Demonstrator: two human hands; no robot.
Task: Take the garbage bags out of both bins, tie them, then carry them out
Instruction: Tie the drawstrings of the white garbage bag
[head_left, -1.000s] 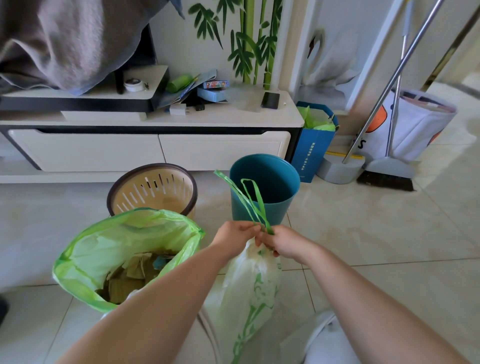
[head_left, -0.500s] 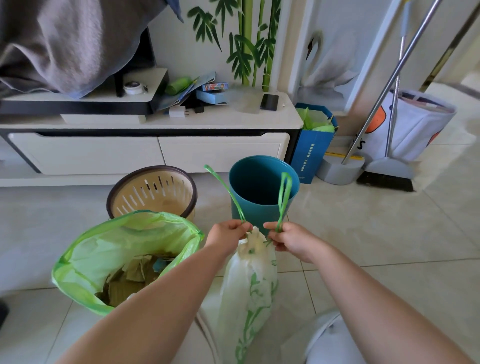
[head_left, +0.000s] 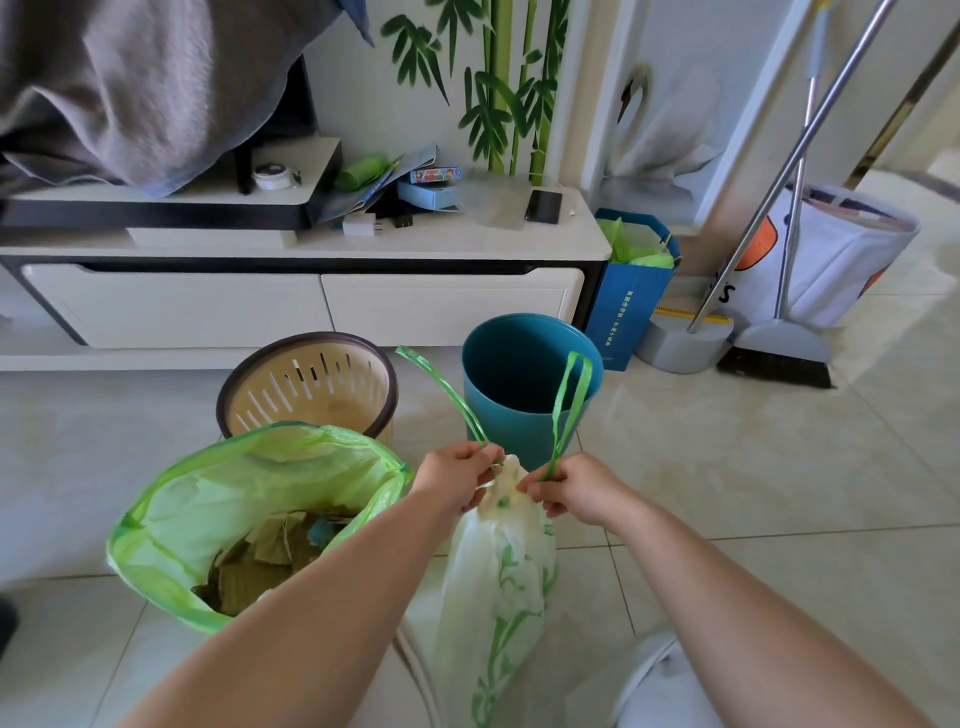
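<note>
Both bins stand bare on the tiled floor (head_left: 727, 467) ahead of you — the slatted beige bin (head_left: 307, 385) to the left, the blue bin (head_left: 524, 384) to the right — so the lifting-out part looks done. The green bag (head_left: 249, 499) sits beside your left forearm with its mouth wide open and leafy rubbish showing; it has not been tied. The white bag (head_left: 498, 582) hangs straight down between your arms, its long axis vertical and its gathered neck right between your fists. Your left hand (head_left: 457, 480) is pinched closed on one green drawstring loop (head_left: 441, 392), which slants up and to the left; your right hand (head_left: 576, 491) is pinched closed on the other loop (head_left: 571, 400), which rises nearly upright. The neck lies just inward of each grip, equally near both hands, so the knot probably calls for crossing the two loops over that neck — draw outward along the strings, not upward.
</note>
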